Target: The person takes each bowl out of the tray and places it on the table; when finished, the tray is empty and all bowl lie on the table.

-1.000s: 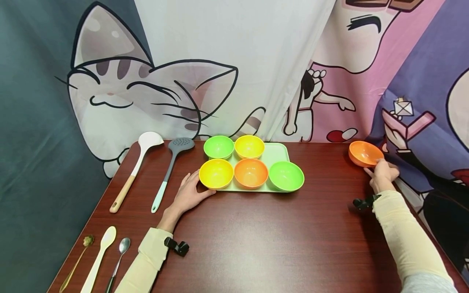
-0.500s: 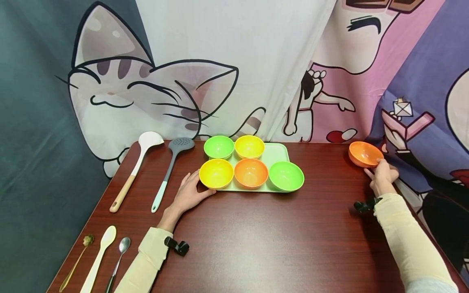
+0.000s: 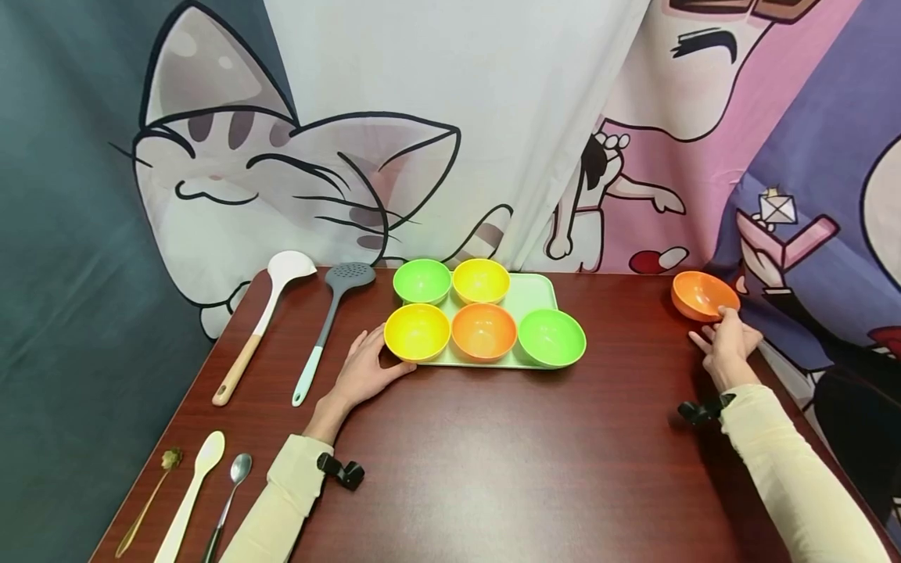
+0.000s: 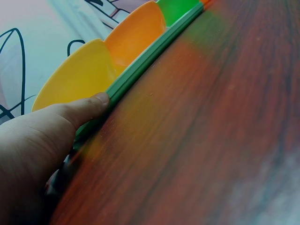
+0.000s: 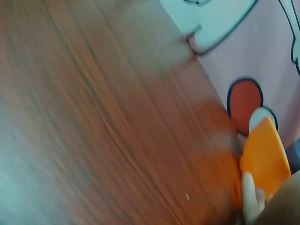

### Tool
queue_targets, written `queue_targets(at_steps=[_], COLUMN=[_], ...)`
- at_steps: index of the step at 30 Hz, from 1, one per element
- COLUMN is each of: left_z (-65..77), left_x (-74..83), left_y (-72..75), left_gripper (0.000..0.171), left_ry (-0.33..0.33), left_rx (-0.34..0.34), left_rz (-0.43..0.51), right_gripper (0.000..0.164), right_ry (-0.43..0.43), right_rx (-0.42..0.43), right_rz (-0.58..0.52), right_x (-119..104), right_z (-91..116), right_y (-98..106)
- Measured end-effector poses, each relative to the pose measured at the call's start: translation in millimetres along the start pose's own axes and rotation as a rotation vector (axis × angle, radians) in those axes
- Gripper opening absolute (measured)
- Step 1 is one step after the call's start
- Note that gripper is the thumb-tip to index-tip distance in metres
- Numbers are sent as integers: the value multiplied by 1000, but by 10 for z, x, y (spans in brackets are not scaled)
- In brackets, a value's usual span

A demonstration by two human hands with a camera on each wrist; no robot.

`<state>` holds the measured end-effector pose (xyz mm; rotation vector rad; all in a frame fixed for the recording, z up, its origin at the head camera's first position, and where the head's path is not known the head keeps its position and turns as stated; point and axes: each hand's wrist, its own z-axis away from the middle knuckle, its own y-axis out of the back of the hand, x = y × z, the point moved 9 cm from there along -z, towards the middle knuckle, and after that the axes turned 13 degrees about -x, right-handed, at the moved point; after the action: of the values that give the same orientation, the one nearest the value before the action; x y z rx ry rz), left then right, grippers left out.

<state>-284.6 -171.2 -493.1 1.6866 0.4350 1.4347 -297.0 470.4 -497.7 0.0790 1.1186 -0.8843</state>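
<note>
In the head view my left hand [image 3: 369,371] grips the left end of a pale green tray [image 3: 531,293], beside a yellow bowl [image 3: 417,332]. The left wrist view shows the thumb [image 4: 91,105] against the tray's front edge. An orange bowl [image 3: 483,332] and a green bowl [image 3: 552,338] complete the front row. Behind them are another green bowl [image 3: 422,281] and another yellow bowl [image 3: 481,281]. At the far right my right hand [image 3: 730,348] holds a separate orange bowl [image 3: 704,296] by its near rim. That bowl [image 5: 267,159] is partly cut off in the right wrist view.
A white ladle [image 3: 260,324] and a grey slotted turner [image 3: 331,328] lie left of the tray. Nearer are a small gold spoon [image 3: 150,500], a cream spoon [image 3: 190,496] and a metal spoon with a dark handle [image 3: 228,500]. A printed curtain [image 3: 436,195] hangs behind the table [image 3: 521,461].
The right hand has shifted slightly on the far-right orange bowl, its lower fingers reaching a little further left. The left hand and the bowls on the tray keep their places.
</note>
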Motion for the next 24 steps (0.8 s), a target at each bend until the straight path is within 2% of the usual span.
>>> queue_targets(at_steps=[3,7,14,24], left_z=[-3,5,-1,11], left_x=[3,8,17,19], left_y=[0,2,2,8], left_gripper=[88,88,88,88], left_ry=[2,2,-4,-11], left_rx=[2,1,2,13], left_rz=[5,4,-5,-11], right_gripper=[31,27,18,15], right_ry=[69,138,150,228], right_rx=[37,36,-8,-100], right_rz=[38,79,152,225], right_x=[-31,-88,-46,67], right_z=[84,165,267,409], right_y=[25,3,-85,-410])
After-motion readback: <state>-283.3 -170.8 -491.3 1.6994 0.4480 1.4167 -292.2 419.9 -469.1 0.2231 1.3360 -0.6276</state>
